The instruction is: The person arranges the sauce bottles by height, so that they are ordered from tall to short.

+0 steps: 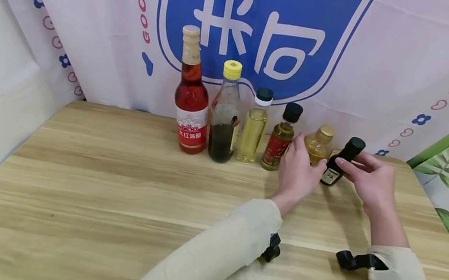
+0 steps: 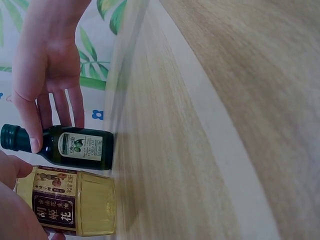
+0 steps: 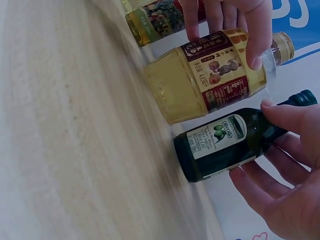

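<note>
At the right end of a row of bottles, my left hand (image 1: 297,170) holds a small peanut oil bottle (image 3: 177,87) by its upper part, thumb on one side and fingers on the other. This bottle has yellow oil, a gold cap and a maroon label. Beside it my right hand (image 1: 376,184) grips a dark green olive oil bottle (image 3: 220,142) around the shoulder, thumb in front. The olive oil bottle leans to the right in the head view, its base at the tabletop. Its label (image 2: 81,146) faces the left wrist camera.
Left of my hands stand a red vinegar bottle (image 1: 189,127), a yellow-capped bottle of dark liquid (image 1: 221,142), a pale oil bottle (image 1: 253,137) and a red-labelled oil bottle (image 1: 277,148). Behind the wooden table (image 1: 111,200) hangs a printed curtain (image 1: 103,44).
</note>
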`<state>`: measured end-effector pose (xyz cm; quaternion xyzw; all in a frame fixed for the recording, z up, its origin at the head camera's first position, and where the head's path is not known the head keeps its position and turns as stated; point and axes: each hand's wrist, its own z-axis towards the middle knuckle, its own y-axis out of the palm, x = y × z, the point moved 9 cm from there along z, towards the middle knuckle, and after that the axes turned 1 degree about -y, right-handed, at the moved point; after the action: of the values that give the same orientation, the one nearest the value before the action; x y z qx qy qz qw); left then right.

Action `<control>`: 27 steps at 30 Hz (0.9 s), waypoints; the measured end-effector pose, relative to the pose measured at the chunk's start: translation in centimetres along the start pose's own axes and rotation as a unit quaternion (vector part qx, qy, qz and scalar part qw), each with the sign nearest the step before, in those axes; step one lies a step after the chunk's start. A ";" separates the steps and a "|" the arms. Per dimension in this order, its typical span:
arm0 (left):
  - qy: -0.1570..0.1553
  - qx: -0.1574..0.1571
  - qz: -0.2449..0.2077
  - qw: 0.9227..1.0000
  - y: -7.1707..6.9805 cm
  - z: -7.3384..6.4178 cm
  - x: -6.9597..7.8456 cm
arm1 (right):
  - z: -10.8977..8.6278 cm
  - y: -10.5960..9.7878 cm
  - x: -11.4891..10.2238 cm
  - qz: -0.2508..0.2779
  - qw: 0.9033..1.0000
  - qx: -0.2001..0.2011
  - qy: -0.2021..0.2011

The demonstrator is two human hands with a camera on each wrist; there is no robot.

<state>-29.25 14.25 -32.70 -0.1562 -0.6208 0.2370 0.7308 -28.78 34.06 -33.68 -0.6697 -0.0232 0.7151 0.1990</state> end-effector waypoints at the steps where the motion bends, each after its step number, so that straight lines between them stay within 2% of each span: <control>1: -0.001 -0.001 -0.001 1.000 0.0 0.0 0.0 | 0.0 0.0 0.0 -0.003 1.000 0.000 0.000; 5: 0.000 -0.001 0.001 1.000 0.0 0.0 -0.1 | -0.2 0.1 0.0 -0.017 1.000 0.002 0.000; 17: 0.004 0.004 0.005 1.000 -0.2 0.1 0.0 | 0.1 0.0 0.0 -0.001 1.000 -0.002 0.004; 23: -0.001 -0.006 -0.008 1.000 0.0 0.1 -0.1 | -0.1 -0.1 0.0 0.012 1.000 -0.001 0.010; 27: -0.005 -0.007 -0.011 1.000 0.0 0.0 -0.2 | -0.2 0.0 0.1 -0.001 1.000 -0.002 0.013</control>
<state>-29.26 14.19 -32.85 -0.1536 -0.6274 0.2251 0.7294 -28.58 34.07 -33.83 -0.6792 -0.0228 0.7062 0.1987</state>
